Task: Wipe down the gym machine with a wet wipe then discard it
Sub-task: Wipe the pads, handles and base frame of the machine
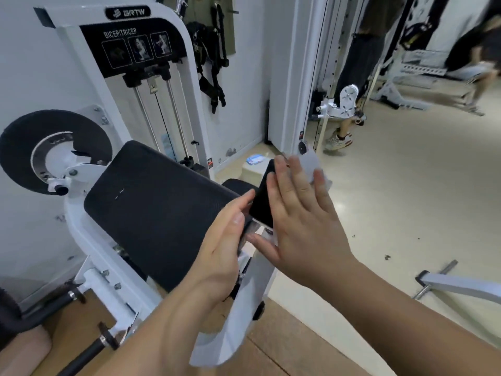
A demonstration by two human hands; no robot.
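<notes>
The white bicep/tricep machine point(173, 85) has a wide black arm pad point(151, 210) and a narrow black upright pad point(264, 196) at its right end. My right hand point(301, 213) lies flat on the upright pad with straight fingers, pressing a white wet wipe point(311, 162) against it; the wipe sticks out beyond my fingertips. My left hand point(225, 240) grips the lower left edge of the upright pad, thumb on top and fingers curled behind it.
A blue-and-white wipe packet point(256, 159) lies on a low white box by the wall. Black straps point(211, 63) hang on the wall. A person's legs point(341, 137) stand at a white rack, and another person point(482, 58) moves at the far right. A grey bar point(458, 283) lies on the floor at the right.
</notes>
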